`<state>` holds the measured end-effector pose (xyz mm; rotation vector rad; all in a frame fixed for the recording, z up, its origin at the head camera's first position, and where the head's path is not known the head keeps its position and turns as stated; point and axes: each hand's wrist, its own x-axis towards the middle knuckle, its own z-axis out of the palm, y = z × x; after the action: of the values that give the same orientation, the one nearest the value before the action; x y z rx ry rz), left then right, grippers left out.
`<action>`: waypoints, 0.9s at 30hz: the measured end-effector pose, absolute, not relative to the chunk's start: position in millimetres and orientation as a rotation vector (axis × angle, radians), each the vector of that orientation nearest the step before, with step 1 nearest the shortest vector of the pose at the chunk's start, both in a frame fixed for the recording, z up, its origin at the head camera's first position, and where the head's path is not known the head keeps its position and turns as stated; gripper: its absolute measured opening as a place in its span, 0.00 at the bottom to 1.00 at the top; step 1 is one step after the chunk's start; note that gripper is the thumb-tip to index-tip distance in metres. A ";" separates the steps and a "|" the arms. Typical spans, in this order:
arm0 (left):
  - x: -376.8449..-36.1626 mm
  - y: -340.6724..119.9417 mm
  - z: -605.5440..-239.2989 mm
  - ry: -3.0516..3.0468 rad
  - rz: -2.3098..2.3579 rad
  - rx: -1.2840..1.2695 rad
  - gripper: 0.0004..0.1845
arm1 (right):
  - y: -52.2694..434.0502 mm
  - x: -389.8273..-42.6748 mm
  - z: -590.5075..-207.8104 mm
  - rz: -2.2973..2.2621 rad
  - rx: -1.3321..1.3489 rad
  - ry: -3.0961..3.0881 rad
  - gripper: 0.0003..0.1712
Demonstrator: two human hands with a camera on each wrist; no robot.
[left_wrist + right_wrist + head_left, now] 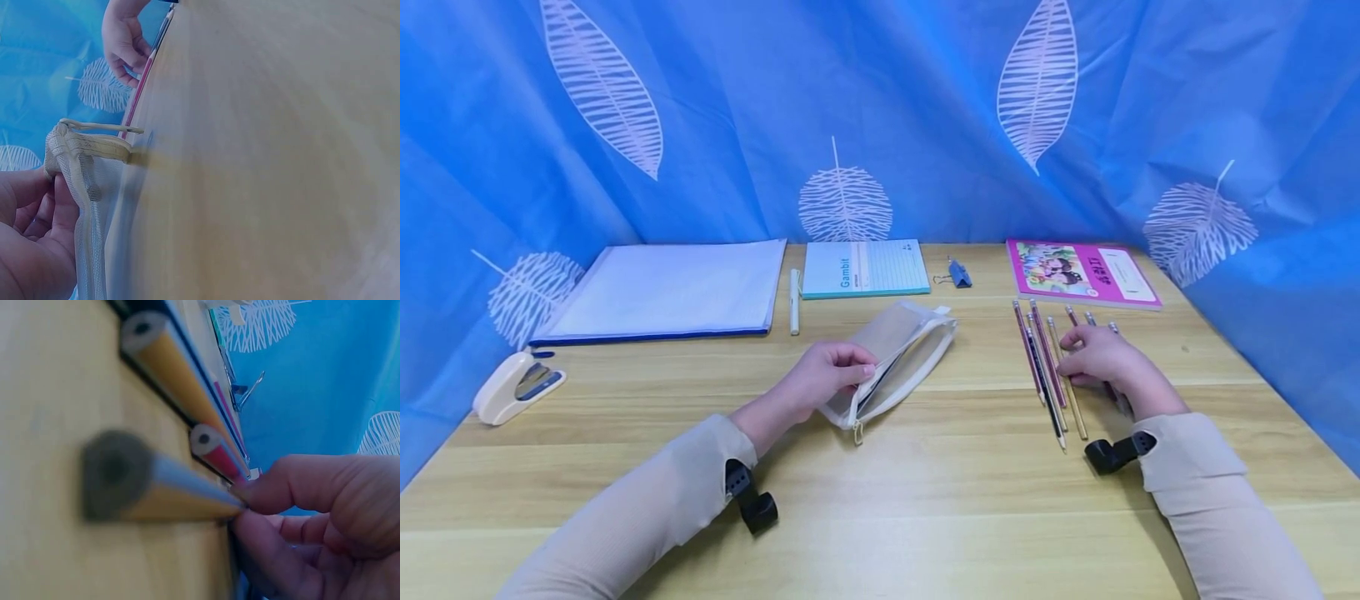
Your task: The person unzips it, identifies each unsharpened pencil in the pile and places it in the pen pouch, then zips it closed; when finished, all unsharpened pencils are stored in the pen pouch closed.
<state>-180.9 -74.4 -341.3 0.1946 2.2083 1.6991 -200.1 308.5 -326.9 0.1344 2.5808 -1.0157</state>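
The mesh pencil pouch is lying on the wooden table, its long axis running diagonally from the zipper pull nearest the person up and away toward the far right. The left hand is pinching the pouch's near zipper edge, fingers curled round the fabric and lifting the mouth apart; in the left wrist view the mesh is standing up between thumb and fingers. A bare strip of table is lying between the pouch and the row of pencils off to its right.

The right hand is resting on those pencils, fingertips curled and pinching one pencil, as the right wrist view is showing. The pencils are lying side by side, long axes running away from the person, tips toward the near edge.

Beyond the right hand a pink booklet is lying flat. Beyond the left hand a teal notepad is reading "Gambit", with a white pen and a clear folder to its left and a blue binder clip to its right. Far left of the left hand, a cream stapler is sitting near the table's edge.
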 end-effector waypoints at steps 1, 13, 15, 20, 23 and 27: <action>-181.3 -74.6 -341.3 2.208 1.701 0.196 0.08 | 307.6 -200.4 -326.0 -0.970 0.133 2.595 0.30; -181.5 -75.5 -341.7 2.189 1.711 0.199 0.08 | 317.0 -194.9 -331.1 -1.155 0.146 2.536 0.29; -181.2 -74.7 -341.8 2.186 1.707 0.197 0.08 | 319.2 -192.0 -331.3 -1.269 0.124 2.500 0.31; -182.1 -72.7 -340.2 2.191 1.708 0.198 0.09 | 311.4 -190.7 -320.4 -1.557 0.044 2.400 0.28; -182.7 -71.8 -339.8 2.192 1.716 0.205 0.09 | 298.0 -191.1 -315.2 -1.759 0.049 2.284 0.23; -183.0 -70.9 -341.1 2.192 1.721 0.210 0.08 | 270.7 -190.2 -317.4 -2.153 0.154 1.977 0.18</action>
<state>-183.0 -70.9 -341.1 0.2102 2.1917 1.7210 -190.2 270.7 -317.4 0.1537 1.9771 -2.1528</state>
